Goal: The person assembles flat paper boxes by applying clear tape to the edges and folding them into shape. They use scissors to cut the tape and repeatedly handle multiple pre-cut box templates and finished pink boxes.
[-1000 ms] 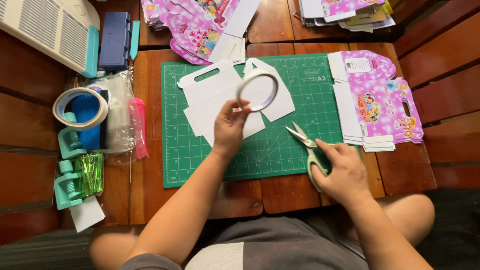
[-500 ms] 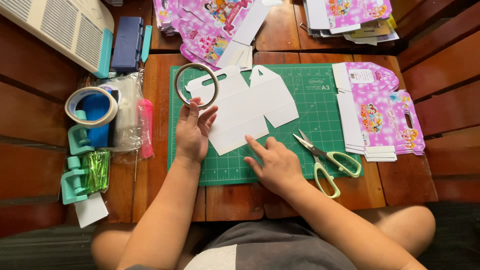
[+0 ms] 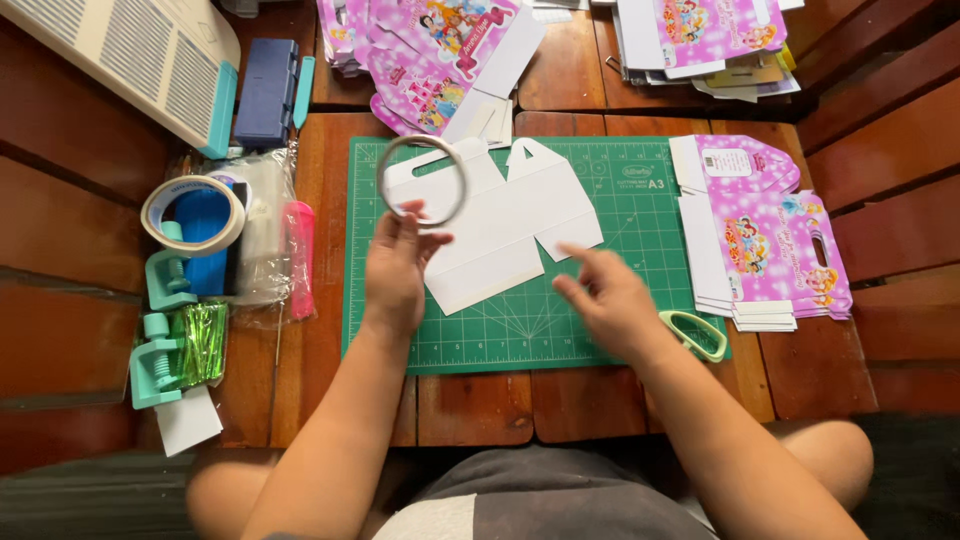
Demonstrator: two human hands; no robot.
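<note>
Holding a thin tape ring (image 3: 422,181) above the flat white box blank (image 3: 500,230), the left hand (image 3: 398,268) pinches its rim; the right hand (image 3: 612,302) hovers open, empty, beside the blank. Blank unfolded, untaped.

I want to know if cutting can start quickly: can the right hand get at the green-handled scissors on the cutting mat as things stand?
Probably yes. The right hand is empty, fingers spread, and the green-handled scissors lie just beside its wrist on the green cutting mat. Nothing covers the handles; the blades are hidden under the hand.
</note>
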